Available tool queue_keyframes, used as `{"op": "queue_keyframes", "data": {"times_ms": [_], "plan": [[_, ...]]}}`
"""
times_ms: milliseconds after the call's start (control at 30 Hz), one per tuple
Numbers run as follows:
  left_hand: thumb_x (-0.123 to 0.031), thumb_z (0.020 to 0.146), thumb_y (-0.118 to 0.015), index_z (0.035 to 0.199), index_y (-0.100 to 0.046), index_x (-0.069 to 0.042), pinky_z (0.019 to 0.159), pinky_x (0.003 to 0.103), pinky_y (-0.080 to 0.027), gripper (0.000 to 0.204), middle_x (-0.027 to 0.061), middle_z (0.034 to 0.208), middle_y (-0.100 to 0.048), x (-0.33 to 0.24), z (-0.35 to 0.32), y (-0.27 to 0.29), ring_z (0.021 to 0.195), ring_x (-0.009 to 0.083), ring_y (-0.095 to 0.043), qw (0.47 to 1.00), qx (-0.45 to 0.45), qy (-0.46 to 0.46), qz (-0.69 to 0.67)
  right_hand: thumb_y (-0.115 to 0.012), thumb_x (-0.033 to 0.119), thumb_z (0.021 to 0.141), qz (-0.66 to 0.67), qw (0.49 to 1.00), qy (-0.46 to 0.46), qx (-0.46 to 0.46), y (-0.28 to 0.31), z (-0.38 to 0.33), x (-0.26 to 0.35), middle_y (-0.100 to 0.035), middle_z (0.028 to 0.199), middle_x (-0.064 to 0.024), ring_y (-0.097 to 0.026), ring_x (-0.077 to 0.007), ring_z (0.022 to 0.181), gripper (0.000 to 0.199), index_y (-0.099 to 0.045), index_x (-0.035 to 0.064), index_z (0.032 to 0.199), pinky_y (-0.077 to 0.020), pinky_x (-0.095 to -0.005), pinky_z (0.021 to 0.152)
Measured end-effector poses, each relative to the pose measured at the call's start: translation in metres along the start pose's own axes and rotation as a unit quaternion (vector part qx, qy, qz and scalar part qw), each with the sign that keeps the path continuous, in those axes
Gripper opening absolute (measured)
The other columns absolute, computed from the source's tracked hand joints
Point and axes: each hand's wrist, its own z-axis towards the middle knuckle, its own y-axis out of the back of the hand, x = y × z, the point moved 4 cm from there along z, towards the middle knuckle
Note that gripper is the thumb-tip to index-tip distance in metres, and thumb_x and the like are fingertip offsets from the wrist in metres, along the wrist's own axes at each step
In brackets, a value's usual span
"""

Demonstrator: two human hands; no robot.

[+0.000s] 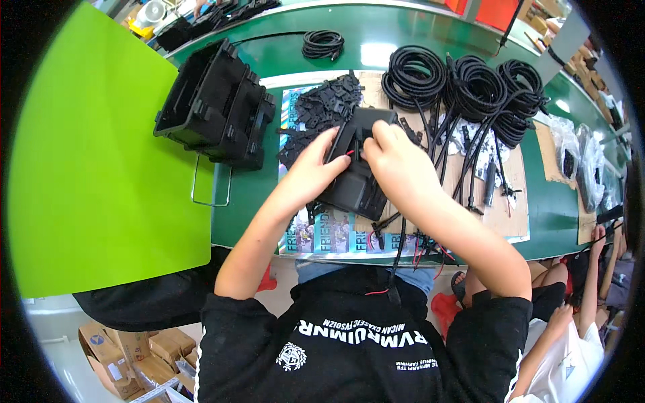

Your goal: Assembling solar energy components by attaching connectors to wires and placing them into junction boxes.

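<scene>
A black plastic box (349,191) lies tilted on the work table in front of me. My left hand (312,164) grips its left side, thumb on top and fingers along the far edge. A short bit of red wire (349,153) shows by that thumb. My right hand (396,158) is closed in a pinch over the middle of the box, and its fingertips hide what they hold. Just beyond lies a pile of small black plastic clips (329,101). A black cable with red wire ends (400,245) hangs over the near table edge.
Stacked black plastic boxes (215,107) stand at left beside a large bright green panel (114,161). Coiled black cables (477,87) lie at far right on cardboard, their ends pointing toward me. Another coil (322,44) is at the back. Clear plastic bags (590,168) and a seated person (564,349) are at right.
</scene>
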Motion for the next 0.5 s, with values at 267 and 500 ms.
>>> {"op": "queue_keyframes", "data": {"times_ms": [267, 500], "plan": [[-0.022, 0.1, -0.058, 0.127, -0.054, 0.002, 0.066, 0.036, -0.049, 0.037, 0.0159, 0.081, -0.067, -0.002, -0.026, 0.004, 0.072, 0.0261, -0.066, 0.989, -0.061, 0.051, 0.124, -0.069, 0.009, 0.083, 0.089, 0.995, 0.017, 0.042, 0.01, -0.006, -0.005, -0.049, 0.09, -0.0146, -0.06, -0.0333, 0.084, 0.022, -0.06, -0.0025, 0.1, -0.0509, -0.0408, 0.07], [-0.017, 0.098, -0.058, 0.121, -0.057, -0.001, 0.061, 0.047, -0.05, 0.028, 0.0227, 0.073, -0.066, -0.019, -0.024, 0.004, 0.069, 0.0418, -0.066, 0.969, -0.098, -0.003, 0.226, -0.069, 0.008, 0.084, 0.166, 0.973, -0.07, 0.143, 0.017, 0.006, -0.001, -0.052, 0.089, -0.0154, -0.062, -0.0373, 0.08, 0.015, -0.058, -0.0009, 0.087, -0.0502, -0.0447, 0.068]]}}
